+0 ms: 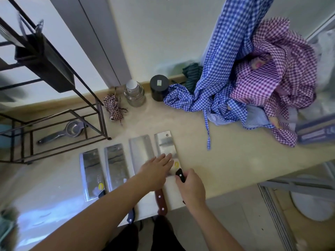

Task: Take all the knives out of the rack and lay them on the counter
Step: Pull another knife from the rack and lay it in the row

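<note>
Several cleavers lie side by side on the beige counter, blades pointing away from me. The rightmost cleaver has a black handle, and my right hand is closed around that handle. My left hand rests flat, fingers spread, on the blades of the rightmost cleaver and the brown-handled cleaver beside it. Further left lie two more cleavers. The dark metal rack stands at the left; its black holder box hangs higher up.
A metal strainer lies on the rack's lower shelf. At the back stand a glass jar and a black canister, beside a small checked bundle. Blue and purple checked cloths pile at the right. The counter's front edge is near my arms.
</note>
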